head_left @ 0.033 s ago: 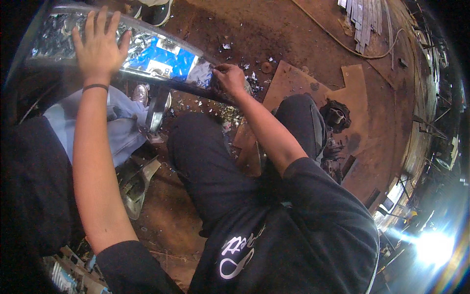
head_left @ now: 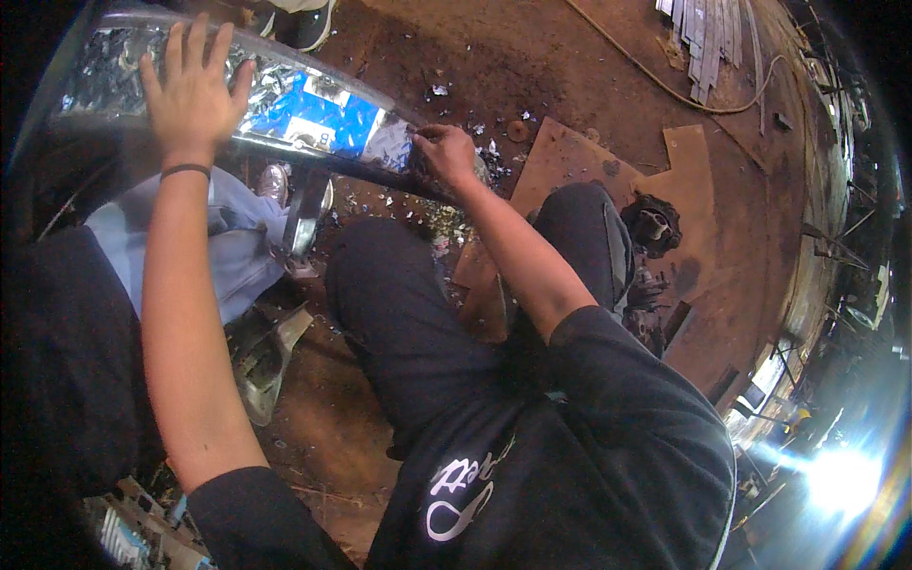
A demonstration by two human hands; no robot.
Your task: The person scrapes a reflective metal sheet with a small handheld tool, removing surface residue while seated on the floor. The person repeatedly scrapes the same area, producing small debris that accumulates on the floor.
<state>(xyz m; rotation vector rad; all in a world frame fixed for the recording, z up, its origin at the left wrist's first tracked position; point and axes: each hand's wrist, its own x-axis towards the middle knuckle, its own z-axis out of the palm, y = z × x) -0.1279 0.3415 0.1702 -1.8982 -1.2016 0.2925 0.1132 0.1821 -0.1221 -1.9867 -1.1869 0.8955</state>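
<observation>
Across the upper left lies a long, shiny metal-looking piece point(head_left: 285, 152) with a mottled, reflective top and rounded edges. A blue and white sheet point(head_left: 353, 123) covers part of its surface toward the right end. My left hand point(head_left: 195, 100) rests flat on the piece, left of the blue area, with fingers spread and palm down. At the right end my right hand point(head_left: 446, 154) is curled, thumb and fingers drawn together beside the pale end of the sheet. What sits between those fingers is too small to tell.
Flakes of pale scrap point(head_left: 484, 152) litter the brown ground. Flat rusty plates point(head_left: 570, 161) and a dark metal part point(head_left: 653, 225) lie right of my knees. Metal strips point(head_left: 703, 43) and a hose point(head_left: 655, 76) are farther off. Another person's light-clad leg point(head_left: 214, 223) is at left.
</observation>
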